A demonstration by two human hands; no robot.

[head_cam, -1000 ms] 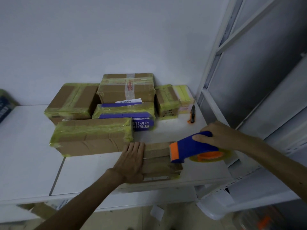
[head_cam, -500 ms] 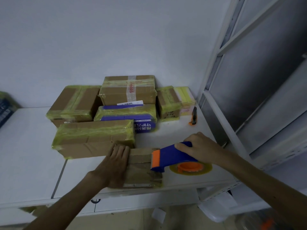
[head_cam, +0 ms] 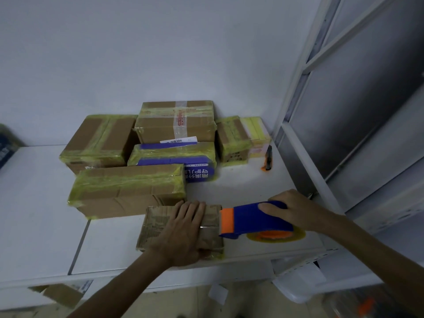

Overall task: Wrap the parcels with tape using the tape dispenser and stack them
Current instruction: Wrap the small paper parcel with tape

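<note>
**A:** Where is the parcel being worked on?

**B:** The small parcel point(head_cam: 158, 226) lies flat at 6 o'clock on the white table point(head_cam: 41, 214), close to the front edge. It is bare brown cardboard with a little yellowish tape at its near right corner.

**A:** And the left hand?

**B:** The left hand point(head_cam: 181, 235) rests palm-down on the parcel's top. Its fingers are straight and together and point to 12 o'clock. The thumb lies along the near side.

**A:** The right hand?

**B:** The right hand point(head_cam: 296, 210) grasps the tape dispenser point(head_cam: 252, 220), with its fingers wrapped over the blue handle. The dispenser sits at 3 o'clock of the parcel, and its orange head touches the parcel's right edge. The tape roll point(head_cam: 275, 235) lies flat against the table under the handle.

**A:** The other parcels?

**B:** A long parcel point(head_cam: 128, 191) banded in yellow tape lies just beyond, at 11 o'clock. Behind it lies a purple parcel point(head_cam: 174, 160) with a brown box point(head_cam: 175, 121) on top. Another box point(head_cam: 98, 141) stands at 10 o'clock and a smaller box point(head_cam: 231, 138) at 1 o'clock. An orange utility knife point(head_cam: 268, 158) lies at 2 o'clock, near the metal shelving frame point(head_cam: 298, 88).
</note>
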